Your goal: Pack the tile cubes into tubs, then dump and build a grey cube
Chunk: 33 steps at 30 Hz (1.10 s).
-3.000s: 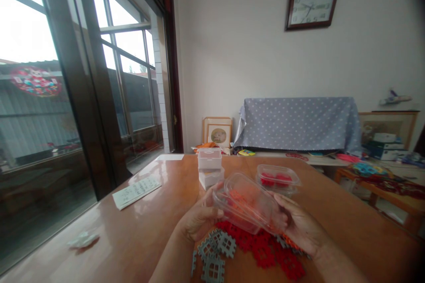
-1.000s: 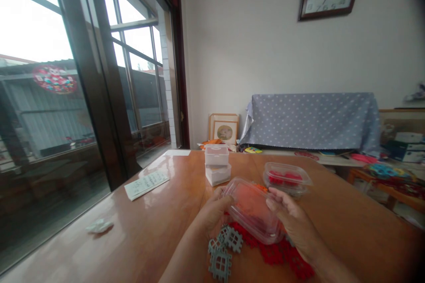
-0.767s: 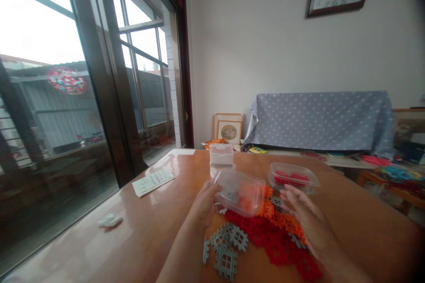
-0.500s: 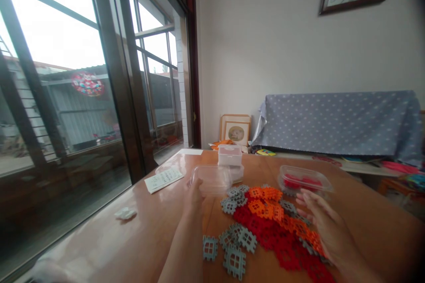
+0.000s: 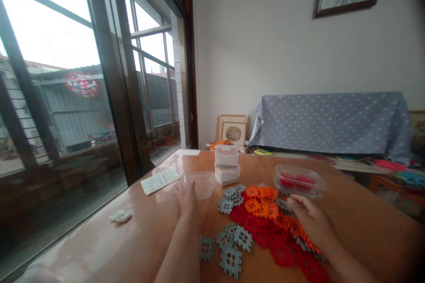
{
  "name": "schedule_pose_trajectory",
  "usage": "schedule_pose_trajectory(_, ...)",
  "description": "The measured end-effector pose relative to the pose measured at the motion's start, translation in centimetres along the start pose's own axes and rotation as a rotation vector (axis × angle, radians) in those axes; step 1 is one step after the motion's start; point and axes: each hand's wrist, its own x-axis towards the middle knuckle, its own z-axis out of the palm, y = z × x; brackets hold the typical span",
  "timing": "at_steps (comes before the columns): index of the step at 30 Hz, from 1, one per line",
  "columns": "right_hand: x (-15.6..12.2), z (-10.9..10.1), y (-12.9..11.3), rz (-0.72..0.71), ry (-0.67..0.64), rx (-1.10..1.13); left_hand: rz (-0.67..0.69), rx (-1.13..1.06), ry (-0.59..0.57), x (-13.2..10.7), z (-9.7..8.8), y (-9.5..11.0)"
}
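Observation:
At the table's middle, my left hand (image 5: pixel 186 196) grips the near left edge of a clear plastic container (image 5: pixel 201 185), which looks empty and rests low at the tabletop. My right hand (image 5: pixel 307 214) is over the right side of a pile of interlocking plastic pieces, its fingers stretched out to the left and nothing seen in them. Orange pieces (image 5: pixel 261 208) lie on top of red pieces (image 5: pixel 282 250). Grey pieces (image 5: pixel 230 260) lie at the pile's left and front. Just beyond my right hand sits another clear container (image 5: pixel 318 181) with red pieces inside.
Two small white boxes (image 5: pixel 226 174) are stacked behind the clear container. A paper with writing (image 5: pixel 160 181) and a crumpled white wrapper (image 5: pixel 121 216) lie at the left. Glass windows (image 5: pixel 76 106) run along the left side; a cloth-covered object (image 5: pixel 328 121) stands by the wall.
My left hand has lowered the clear container and shifted it left, away from the stacked boxes. My right hand has come down and left toward the pile, its fingers closer together. The view has shifted slightly.

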Motion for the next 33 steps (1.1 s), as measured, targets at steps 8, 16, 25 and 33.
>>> schedule_pose_trajectory(8,-2.2,3.3,-2.7,-0.246,-0.316,-0.432,-0.136,-0.011,0.218,0.3,0.5,0.4)
schedule_pose_trajectory(16,-3.6,1.3,-3.5,-0.358,-0.504,-0.329,-0.118,0.019,0.259,0.8,0.2,-0.2)
schedule_pose_trajectory(25,-1.2,-1.8,-0.2,-0.207,-0.465,-0.313,-0.082,-0.009,0.210,1.0,0.6,-0.3)
schedule_pose_trajectory(33,-1.0,-0.1,0.3,-0.287,-0.411,-0.228,0.006,0.078,0.251,-0.4,0.0,1.6)
